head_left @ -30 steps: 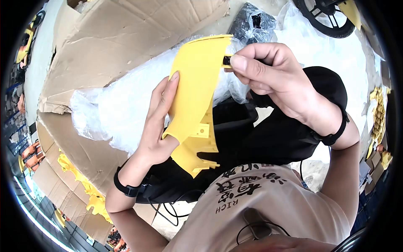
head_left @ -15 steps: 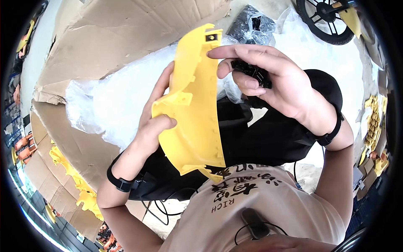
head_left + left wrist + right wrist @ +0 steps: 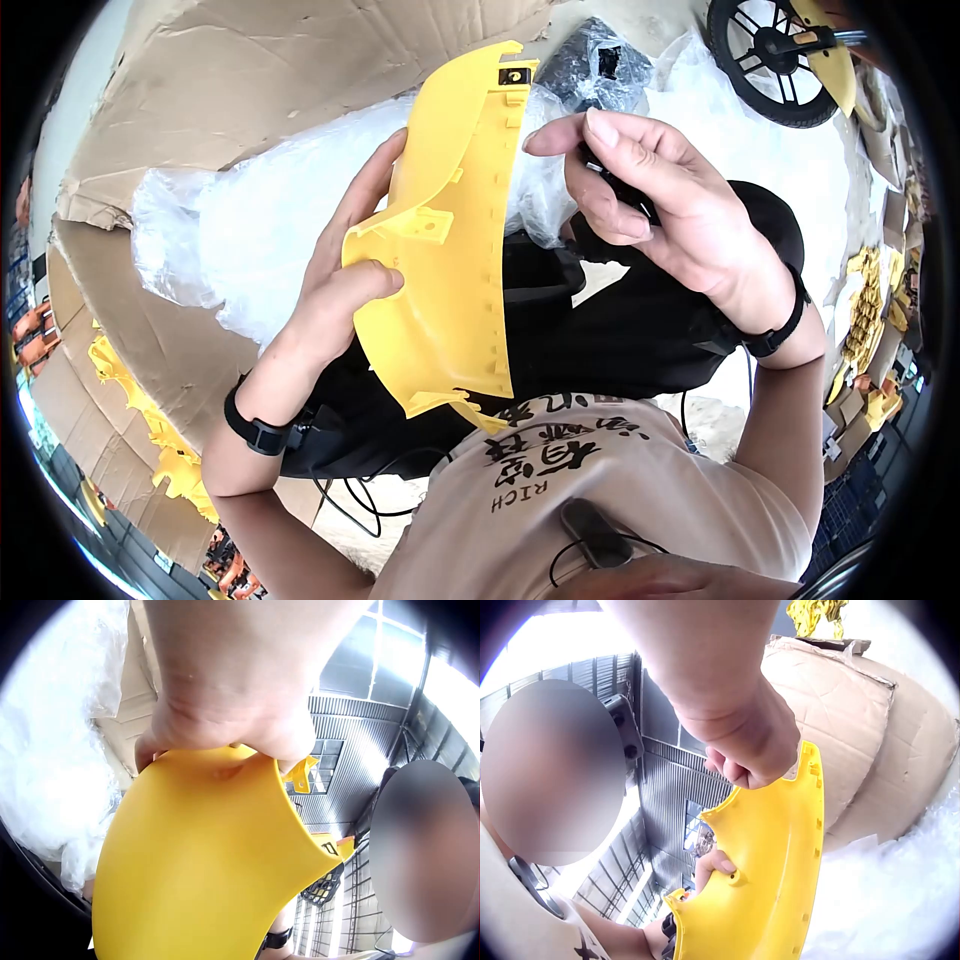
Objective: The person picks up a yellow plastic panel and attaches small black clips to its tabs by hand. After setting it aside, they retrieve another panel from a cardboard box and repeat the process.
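Note:
My left hand (image 3: 345, 280) grips a curved yellow plastic panel (image 3: 455, 280) by its left edge, thumb on the inner face, fingers behind. The panel stands upright with its ribbed inner side toward me. A small black clip (image 3: 515, 77) sits at the panel's top corner. Just right of the panel, my right hand (image 3: 680, 200) holds several small black pieces (image 3: 622, 188) in its curled fingers. In the left wrist view the left hand (image 3: 225, 697) holds the panel (image 3: 202, 862) at its edge; in the right wrist view the right hand (image 3: 754, 742) hides its pieces.
Beyond the panel lie clear plastic wrapping (image 3: 270, 240) and large cardboard (image 3: 250, 90). A wheel (image 3: 775, 60) stands at the upper right, near a dark wrapped bundle (image 3: 590, 65). Yellow parts (image 3: 865, 310) lie at the right, others (image 3: 150, 420) at the left.
The left hand has turned the panel so its inner side faces me and shifted it left. The right hand has let go of the clip at the panel's corner and drawn back, showing black pieces.

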`<move>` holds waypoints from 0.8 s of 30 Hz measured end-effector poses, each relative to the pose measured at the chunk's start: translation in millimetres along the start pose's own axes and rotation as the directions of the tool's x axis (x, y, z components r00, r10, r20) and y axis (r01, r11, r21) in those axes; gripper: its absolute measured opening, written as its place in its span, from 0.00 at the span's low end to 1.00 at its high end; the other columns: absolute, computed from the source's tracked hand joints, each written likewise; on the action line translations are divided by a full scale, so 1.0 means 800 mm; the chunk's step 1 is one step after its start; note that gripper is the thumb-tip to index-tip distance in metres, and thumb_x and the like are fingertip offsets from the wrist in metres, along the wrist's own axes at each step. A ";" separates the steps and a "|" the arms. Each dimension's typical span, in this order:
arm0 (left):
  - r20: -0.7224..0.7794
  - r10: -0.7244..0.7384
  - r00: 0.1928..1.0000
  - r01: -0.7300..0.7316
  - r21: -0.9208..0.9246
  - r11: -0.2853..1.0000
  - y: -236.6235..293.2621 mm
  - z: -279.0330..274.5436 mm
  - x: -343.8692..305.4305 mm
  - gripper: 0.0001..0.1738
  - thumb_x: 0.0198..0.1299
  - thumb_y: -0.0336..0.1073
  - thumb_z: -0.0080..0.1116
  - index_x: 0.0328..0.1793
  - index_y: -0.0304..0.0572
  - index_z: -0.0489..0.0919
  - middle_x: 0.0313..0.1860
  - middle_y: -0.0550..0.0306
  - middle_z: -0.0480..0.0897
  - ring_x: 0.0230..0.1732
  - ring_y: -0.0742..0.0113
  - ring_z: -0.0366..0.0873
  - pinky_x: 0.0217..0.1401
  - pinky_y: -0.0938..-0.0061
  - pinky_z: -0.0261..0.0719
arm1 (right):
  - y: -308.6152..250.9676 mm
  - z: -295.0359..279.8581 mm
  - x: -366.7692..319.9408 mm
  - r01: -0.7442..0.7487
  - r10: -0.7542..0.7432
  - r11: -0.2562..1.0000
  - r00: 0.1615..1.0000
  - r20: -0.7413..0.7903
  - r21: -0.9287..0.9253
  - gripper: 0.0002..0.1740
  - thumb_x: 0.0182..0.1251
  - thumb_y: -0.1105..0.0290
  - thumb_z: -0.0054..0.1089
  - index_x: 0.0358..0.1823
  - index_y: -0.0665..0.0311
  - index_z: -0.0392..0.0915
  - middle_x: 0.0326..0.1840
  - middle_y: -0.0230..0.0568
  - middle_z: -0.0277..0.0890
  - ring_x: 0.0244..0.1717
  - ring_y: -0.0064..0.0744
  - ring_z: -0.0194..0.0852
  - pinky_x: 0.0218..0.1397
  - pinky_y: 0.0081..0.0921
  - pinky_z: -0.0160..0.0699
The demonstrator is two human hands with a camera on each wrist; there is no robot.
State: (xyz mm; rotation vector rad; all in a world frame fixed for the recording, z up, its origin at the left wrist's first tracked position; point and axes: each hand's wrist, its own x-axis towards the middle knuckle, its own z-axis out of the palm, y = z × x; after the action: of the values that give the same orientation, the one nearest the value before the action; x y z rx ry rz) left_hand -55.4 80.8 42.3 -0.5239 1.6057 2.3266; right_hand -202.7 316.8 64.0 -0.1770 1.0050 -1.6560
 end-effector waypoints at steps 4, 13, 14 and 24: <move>0.020 0.018 1.000 -0.018 0.020 1.000 -0.003 -0.004 0.002 0.57 0.38 0.33 0.50 0.84 0.40 0.51 0.78 0.43 0.61 0.76 0.55 0.65 0.76 0.64 0.63 | 0.002 0.011 0.004 0.029 -0.030 0.999 0.996 -0.082 -0.016 0.23 0.81 0.60 0.49 0.64 0.72 0.75 0.34 0.30 0.74 0.23 0.14 0.53 0.25 0.13 0.54; -0.036 0.038 0.999 -0.037 0.036 0.999 -0.008 -0.004 0.006 0.56 0.41 0.33 0.51 0.84 0.42 0.51 0.76 0.43 0.64 0.72 0.57 0.69 0.74 0.66 0.66 | 0.002 0.007 0.003 0.009 -0.019 0.989 0.998 -0.062 -0.150 0.19 0.77 0.62 0.57 0.59 0.69 0.80 0.36 0.33 0.80 0.22 0.10 0.55 0.24 0.10 0.54; -0.044 0.033 0.998 -0.032 0.040 0.999 -0.008 -0.004 0.006 0.56 0.41 0.33 0.51 0.84 0.42 0.51 0.76 0.43 0.64 0.72 0.57 0.69 0.74 0.66 0.66 | 0.004 0.007 0.004 -0.007 -0.004 0.987 0.998 -0.070 -0.161 0.19 0.76 0.62 0.59 0.57 0.69 0.81 0.34 0.33 0.80 0.22 0.10 0.56 0.23 0.09 0.54; -0.080 0.391 0.917 -0.304 0.496 0.814 -0.030 -0.007 0.004 0.54 0.54 0.44 0.57 0.85 0.40 0.44 0.81 0.44 0.55 0.78 0.52 0.59 0.77 0.58 0.59 | 0.008 0.025 0.009 -0.161 0.151 0.983 0.983 -0.107 -0.091 0.17 0.75 0.66 0.58 0.57 0.71 0.79 0.32 0.37 0.81 0.18 0.09 0.54 0.19 0.09 0.51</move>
State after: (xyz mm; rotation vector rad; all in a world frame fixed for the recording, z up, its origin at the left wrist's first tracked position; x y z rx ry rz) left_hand -47.4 84.1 18.6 -0.3486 2.4461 2.0240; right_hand -188.9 300.5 69.5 -0.0791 1.1489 -1.4854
